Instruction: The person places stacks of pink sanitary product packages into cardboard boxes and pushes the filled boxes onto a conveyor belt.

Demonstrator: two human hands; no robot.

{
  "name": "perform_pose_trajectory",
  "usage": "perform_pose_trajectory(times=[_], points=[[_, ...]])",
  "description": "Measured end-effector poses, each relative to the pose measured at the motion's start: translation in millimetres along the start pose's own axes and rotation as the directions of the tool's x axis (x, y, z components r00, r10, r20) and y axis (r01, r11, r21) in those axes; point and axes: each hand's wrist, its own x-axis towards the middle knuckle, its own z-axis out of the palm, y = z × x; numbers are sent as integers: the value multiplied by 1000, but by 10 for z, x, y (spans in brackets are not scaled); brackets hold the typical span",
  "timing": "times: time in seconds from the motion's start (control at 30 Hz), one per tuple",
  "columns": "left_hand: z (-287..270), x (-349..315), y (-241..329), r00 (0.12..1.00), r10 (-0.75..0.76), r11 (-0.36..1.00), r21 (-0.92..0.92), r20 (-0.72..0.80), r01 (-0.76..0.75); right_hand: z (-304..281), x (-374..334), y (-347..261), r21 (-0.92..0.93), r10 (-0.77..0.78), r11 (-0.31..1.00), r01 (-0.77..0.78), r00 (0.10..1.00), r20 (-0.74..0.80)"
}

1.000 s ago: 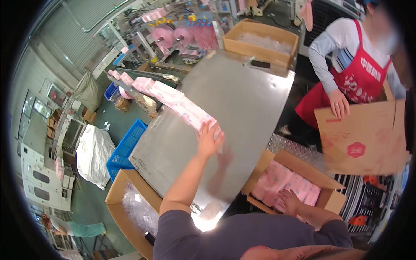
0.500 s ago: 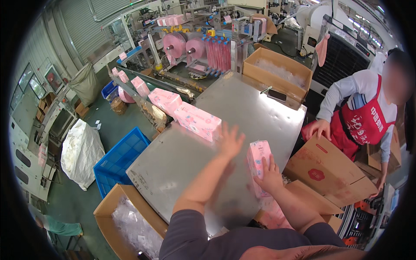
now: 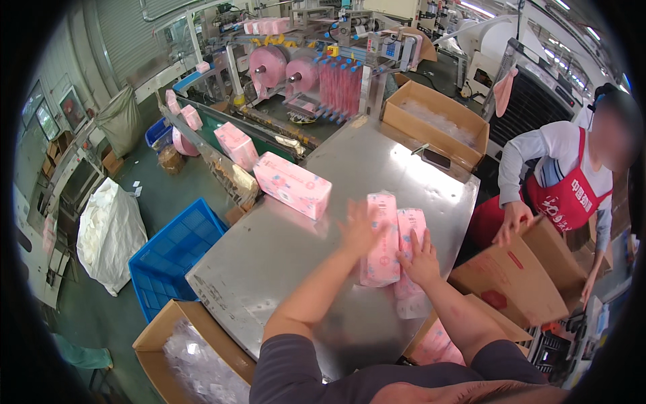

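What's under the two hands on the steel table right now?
Two pink packs side by side on the steel table, left hand and right hand on them; the packs' undersides are hidden.

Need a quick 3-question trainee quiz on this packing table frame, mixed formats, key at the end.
1. True or false: the left hand and right hand both touch pink packs on the steel table.
2. The pink pack at the table's far left edge is: A) in a hand, B) lying untouched, C) inside a box.
3. What does the co-worker in the red apron handle?

Key: 1 true; 2 B; 3 a cardboard box.
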Motion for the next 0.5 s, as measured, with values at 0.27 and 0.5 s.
perform_pose_trajectory(times=[0.27,0.5], points=[[-323,431,-994,976,-123,990,83,180,110,-103,273,-306,8,71,997,-71,996,49],[-584,207,-519,994,-104,991,78,-44,108,19,462,-238,38,36,999,-35,999,-25]])
